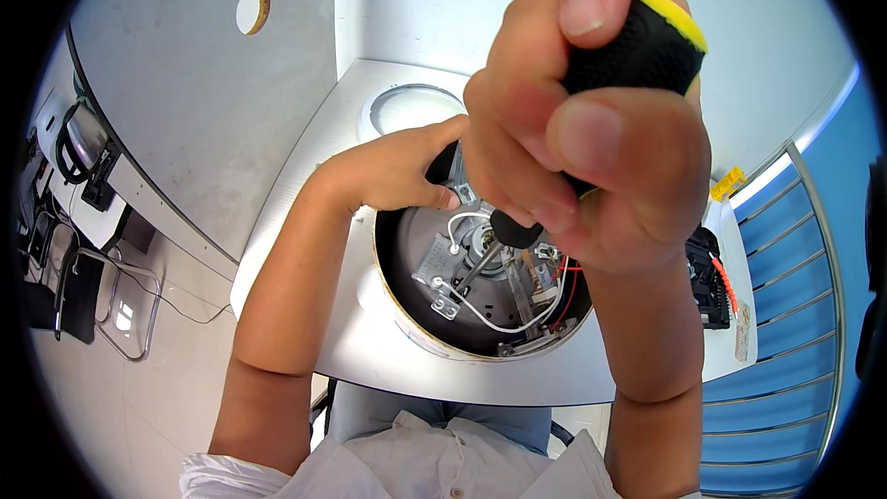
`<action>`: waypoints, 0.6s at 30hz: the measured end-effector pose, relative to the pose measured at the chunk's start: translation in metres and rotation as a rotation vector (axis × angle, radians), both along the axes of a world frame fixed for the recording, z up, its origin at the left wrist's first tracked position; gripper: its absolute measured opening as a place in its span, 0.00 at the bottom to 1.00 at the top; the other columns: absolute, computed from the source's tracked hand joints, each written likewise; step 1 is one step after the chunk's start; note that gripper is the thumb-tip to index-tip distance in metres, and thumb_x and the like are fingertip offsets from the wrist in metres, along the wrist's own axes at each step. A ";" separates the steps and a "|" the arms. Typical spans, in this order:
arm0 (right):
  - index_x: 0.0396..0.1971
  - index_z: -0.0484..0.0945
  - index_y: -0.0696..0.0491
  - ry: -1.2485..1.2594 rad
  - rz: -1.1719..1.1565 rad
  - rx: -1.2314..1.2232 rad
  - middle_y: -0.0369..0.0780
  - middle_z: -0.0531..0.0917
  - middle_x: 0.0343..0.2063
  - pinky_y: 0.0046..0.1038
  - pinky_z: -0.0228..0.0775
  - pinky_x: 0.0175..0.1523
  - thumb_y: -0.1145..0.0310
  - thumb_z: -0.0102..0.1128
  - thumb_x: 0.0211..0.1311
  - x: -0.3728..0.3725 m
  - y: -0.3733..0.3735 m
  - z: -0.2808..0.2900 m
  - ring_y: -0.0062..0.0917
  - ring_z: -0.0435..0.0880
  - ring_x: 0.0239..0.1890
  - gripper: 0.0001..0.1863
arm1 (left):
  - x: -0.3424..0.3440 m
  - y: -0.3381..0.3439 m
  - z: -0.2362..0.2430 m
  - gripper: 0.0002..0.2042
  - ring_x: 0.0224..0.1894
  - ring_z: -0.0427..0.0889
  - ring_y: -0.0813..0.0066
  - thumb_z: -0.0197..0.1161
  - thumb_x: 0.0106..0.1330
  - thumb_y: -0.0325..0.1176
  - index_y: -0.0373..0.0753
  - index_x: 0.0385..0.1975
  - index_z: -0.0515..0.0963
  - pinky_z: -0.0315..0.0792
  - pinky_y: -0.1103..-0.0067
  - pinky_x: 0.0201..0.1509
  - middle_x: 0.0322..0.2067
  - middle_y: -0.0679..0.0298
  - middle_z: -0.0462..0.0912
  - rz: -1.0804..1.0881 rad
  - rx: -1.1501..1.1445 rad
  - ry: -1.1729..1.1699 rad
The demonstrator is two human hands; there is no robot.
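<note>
My right hand point(628, 157), raised close to the camera, is wrapped round the black-and-yellow handle of a screwdriver point(633, 51). The shaft slants down into an open round metal housing point(393, 300) on the table, its tip low among the parts inside. My left hand point(388, 166) reaches over the housing's far left side, with thumb and fingers closed on a metal bracket point(465, 194) there. Inside the housing lie a grey perforated plate point(436, 261), white and red wires, and a metal strip. My right hand hides part of the housing's far right side.
Behind the housing, a white ring-shaped part point(370, 118) lies on the white table point(296, 194). At the right stand a black tool case point(707, 282) with an orange piece and a yellow item point(728, 183). A metal railing point(836, 296) borders the right; a chair point(139, 337) stands left.
</note>
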State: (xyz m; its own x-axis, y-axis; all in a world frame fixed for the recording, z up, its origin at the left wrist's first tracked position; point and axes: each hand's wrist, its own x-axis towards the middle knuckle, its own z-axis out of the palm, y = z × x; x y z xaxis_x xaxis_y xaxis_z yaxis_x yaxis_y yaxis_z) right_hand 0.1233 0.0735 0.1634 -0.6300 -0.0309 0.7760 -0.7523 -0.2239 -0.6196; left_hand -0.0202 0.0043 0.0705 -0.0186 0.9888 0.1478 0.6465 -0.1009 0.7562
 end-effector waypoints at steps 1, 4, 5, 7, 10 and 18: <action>0.39 0.62 0.52 0.008 0.045 0.005 0.39 0.70 0.19 0.21 0.58 0.16 0.77 0.54 0.51 -0.001 0.001 0.000 0.18 0.64 0.10 0.15 | 0.000 0.000 -0.001 0.40 0.54 0.72 0.56 0.66 0.46 0.29 0.44 0.63 0.55 0.63 0.72 0.58 0.51 0.50 0.74 0.012 0.000 0.022; 0.39 0.62 0.51 0.026 0.185 0.021 0.39 0.70 0.19 0.21 0.58 0.16 0.78 0.55 0.51 -0.005 0.006 -0.002 0.18 0.65 0.11 0.16 | 0.004 -0.009 0.012 0.41 0.53 0.72 0.56 0.66 0.47 0.28 0.45 0.64 0.53 0.64 0.71 0.57 0.50 0.50 0.74 -0.003 -0.009 -0.004; 0.39 0.62 0.51 0.033 0.232 0.029 0.39 0.70 0.19 0.21 0.58 0.16 0.78 0.55 0.52 -0.007 0.007 -0.002 0.18 0.65 0.11 0.16 | 0.006 -0.011 0.015 0.40 0.53 0.72 0.56 0.66 0.47 0.28 0.45 0.64 0.54 0.64 0.71 0.57 0.50 0.50 0.74 -0.003 -0.016 -0.010; 0.40 0.62 0.51 0.050 0.326 0.039 0.39 0.70 0.20 0.21 0.58 0.16 0.78 0.55 0.52 -0.010 0.008 -0.002 0.18 0.65 0.11 0.16 | 0.007 -0.010 0.015 0.40 0.52 0.73 0.56 0.66 0.48 0.28 0.45 0.63 0.54 0.64 0.71 0.56 0.50 0.51 0.74 0.009 -0.037 -0.007; 0.40 0.62 0.51 0.069 0.451 0.050 0.39 0.69 0.20 0.21 0.58 0.16 0.78 0.56 0.52 -0.017 0.009 -0.002 0.18 0.65 0.11 0.17 | 0.004 -0.012 0.019 0.37 0.50 0.74 0.57 0.66 0.48 0.29 0.45 0.61 0.56 0.65 0.71 0.55 0.48 0.51 0.75 -0.005 -0.070 -0.037; 0.39 0.60 0.52 -0.057 0.220 0.105 0.39 0.68 0.18 0.21 0.58 0.16 0.82 0.56 0.49 -0.001 0.007 0.006 0.20 0.63 0.12 0.20 | -0.002 0.003 0.009 0.28 0.45 0.76 0.59 0.65 0.51 0.28 0.40 0.53 0.62 0.67 0.71 0.49 0.41 0.53 0.77 -0.022 -0.066 -0.007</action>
State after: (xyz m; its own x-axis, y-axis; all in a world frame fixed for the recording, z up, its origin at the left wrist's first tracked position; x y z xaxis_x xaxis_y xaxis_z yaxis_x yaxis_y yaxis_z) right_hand 0.1222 0.0804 0.1691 -0.6418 -0.2508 0.7247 -0.6556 -0.3108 -0.6882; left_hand -0.0218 0.0070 0.0797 0.0025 0.9967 0.0817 0.6394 -0.0644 0.7662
